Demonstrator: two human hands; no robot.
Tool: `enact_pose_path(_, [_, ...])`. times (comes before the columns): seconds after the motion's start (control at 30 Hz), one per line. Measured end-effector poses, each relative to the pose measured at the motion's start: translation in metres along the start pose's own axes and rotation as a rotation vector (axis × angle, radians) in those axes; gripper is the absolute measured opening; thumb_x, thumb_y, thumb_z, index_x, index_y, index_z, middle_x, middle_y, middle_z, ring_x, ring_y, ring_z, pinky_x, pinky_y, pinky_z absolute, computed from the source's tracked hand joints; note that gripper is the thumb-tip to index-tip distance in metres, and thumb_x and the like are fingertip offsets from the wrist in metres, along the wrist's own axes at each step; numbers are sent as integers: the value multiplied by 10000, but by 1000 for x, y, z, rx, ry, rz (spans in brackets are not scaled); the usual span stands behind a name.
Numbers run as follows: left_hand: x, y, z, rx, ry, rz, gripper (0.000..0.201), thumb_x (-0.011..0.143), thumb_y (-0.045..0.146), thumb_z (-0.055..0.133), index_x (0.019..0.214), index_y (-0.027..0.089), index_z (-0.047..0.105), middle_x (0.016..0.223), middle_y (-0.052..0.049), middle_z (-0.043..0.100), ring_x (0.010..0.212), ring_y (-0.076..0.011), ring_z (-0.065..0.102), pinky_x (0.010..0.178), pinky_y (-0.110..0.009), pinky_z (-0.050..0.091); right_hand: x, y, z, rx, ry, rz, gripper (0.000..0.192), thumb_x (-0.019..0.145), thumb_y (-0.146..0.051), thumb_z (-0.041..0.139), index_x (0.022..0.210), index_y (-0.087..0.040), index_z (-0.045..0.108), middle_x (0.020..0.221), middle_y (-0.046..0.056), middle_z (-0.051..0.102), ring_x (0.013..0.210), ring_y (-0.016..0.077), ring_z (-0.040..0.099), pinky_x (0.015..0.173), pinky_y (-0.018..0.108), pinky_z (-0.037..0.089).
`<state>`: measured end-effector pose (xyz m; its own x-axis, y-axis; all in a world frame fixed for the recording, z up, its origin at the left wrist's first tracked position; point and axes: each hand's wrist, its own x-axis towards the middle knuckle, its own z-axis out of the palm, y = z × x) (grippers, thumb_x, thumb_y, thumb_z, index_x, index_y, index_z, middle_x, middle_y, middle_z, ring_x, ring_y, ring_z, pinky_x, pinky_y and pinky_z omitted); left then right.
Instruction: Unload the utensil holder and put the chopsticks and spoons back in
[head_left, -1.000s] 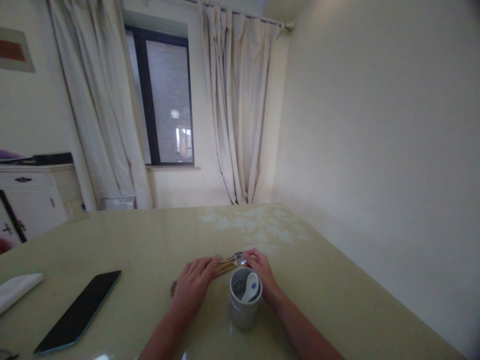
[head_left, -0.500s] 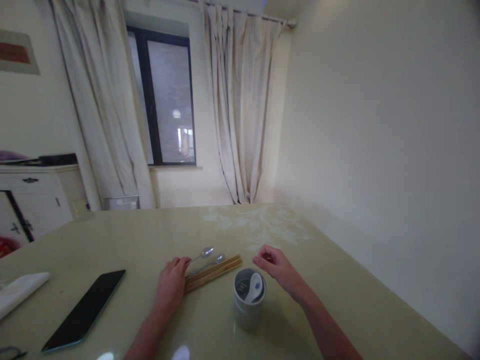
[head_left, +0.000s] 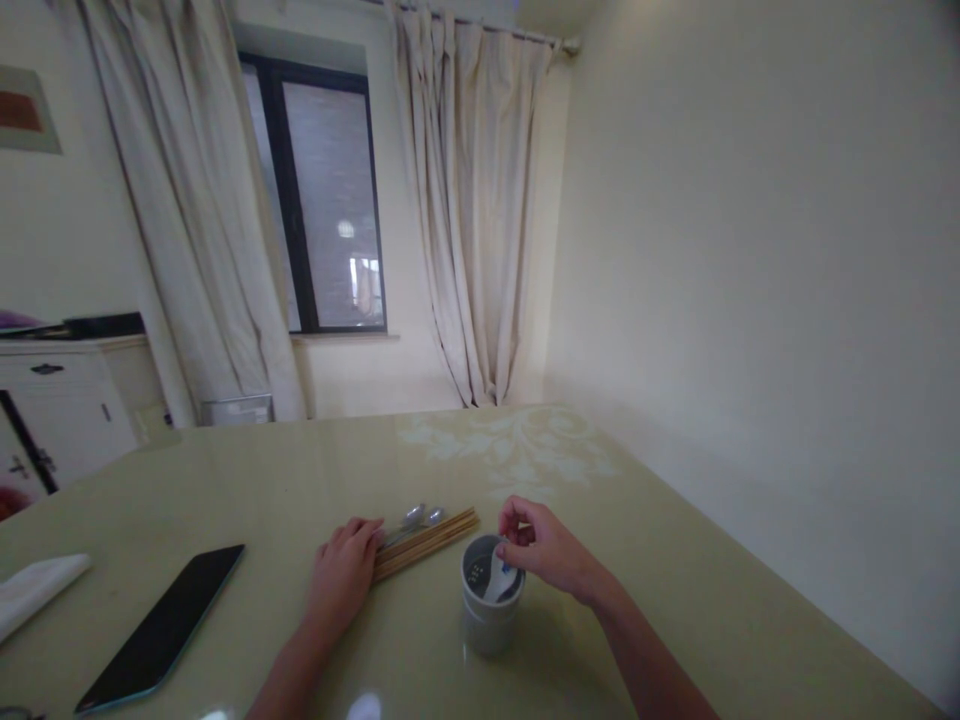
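The right hand point(head_left: 544, 550) hovers over the rim of the grey cup point(head_left: 489, 615), its grip pinched on the white spoon point(head_left: 498, 580) that leans inside the cup. The left hand point(head_left: 341, 575) lies flat on the surface point(head_left: 675, 600), fingers loose and holding nothing, touching the near ends of the wooden chopsticks point(head_left: 427, 540). Two metal spoons point(head_left: 416, 517) lie just beside the chopsticks on their far side. A dark phone point(head_left: 161, 625) lies well apart to the left, a white cloth point(head_left: 34, 590) beyond it at the left edge. The surface's far half and right side lie bare up to the wall.
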<state>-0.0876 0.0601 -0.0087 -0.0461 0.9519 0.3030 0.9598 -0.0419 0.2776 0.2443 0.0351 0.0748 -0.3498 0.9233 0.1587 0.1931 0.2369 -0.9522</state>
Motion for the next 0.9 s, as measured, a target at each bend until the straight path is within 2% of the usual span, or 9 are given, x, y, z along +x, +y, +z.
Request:
enact_pose_path(0.1, [-7,11,-3,-48,20,120,405,1049,399,469,1367,274,686,1395,-94,700,1298,-280,628,1120,-499,437,1,-3,2,-83,55,-53,116,724,-196,754,803,-209,671,700,-33,622,620,139,534,592,257,409])
enact_pose_path(0.2, [-12,19,-1,-98,-16,179,440,984,473,589,1383,310,679,1436,-83,681,1348,-292,601,1155,-524,411,1,-5,4,-173,100,-125,90,717,-171,744,796,-214,733,639,-35,625,567,133,485,547,250,369])
enact_pose_path(0.33, [-11,22,5,-126,-66,183,427,995,448,571,1371,283,687,1412,-86,691,1310,-282,620,1116,-488,452,0,-3,3,-297,133,-196,80,756,-186,745,810,-225,788,617,-24,652,528,133,484,531,256,352])
enact_pose_path(0.47, [-8,25,11,-107,-51,130,427,1010,453,548,1360,257,692,1384,-97,708,1270,-278,645,1106,-469,465,0,-3,1,-384,127,-272,93,806,-206,745,839,-231,829,722,10,703,568,140,551,575,267,406])
enact_pose_path(0.6, [-10,28,14,-85,-26,118,431,1017,454,536,1371,260,686,1395,-96,711,1272,-273,653,1113,-455,471,-2,-8,1,-317,103,-335,120,848,-248,731,850,-227,850,896,52,716,543,108,513,535,257,412])
enact_pose_path(0.73, [-13,30,13,-65,-25,126,453,1016,444,544,1404,243,664,1435,-104,695,1316,-287,635,1139,-479,462,-2,-13,-3,-234,128,-350,167,878,-341,751,831,-216,851,890,63,707,544,108,488,524,265,400])
enact_pose_path(0.9, [-14,35,11,-75,82,154,462,1022,437,553,1432,242,638,1471,-109,673,1341,-297,624,1157,-511,458,5,-5,-19,54,321,-304,255,832,-457,812,799,-204,825,813,58,698,587,147,538,506,274,401])
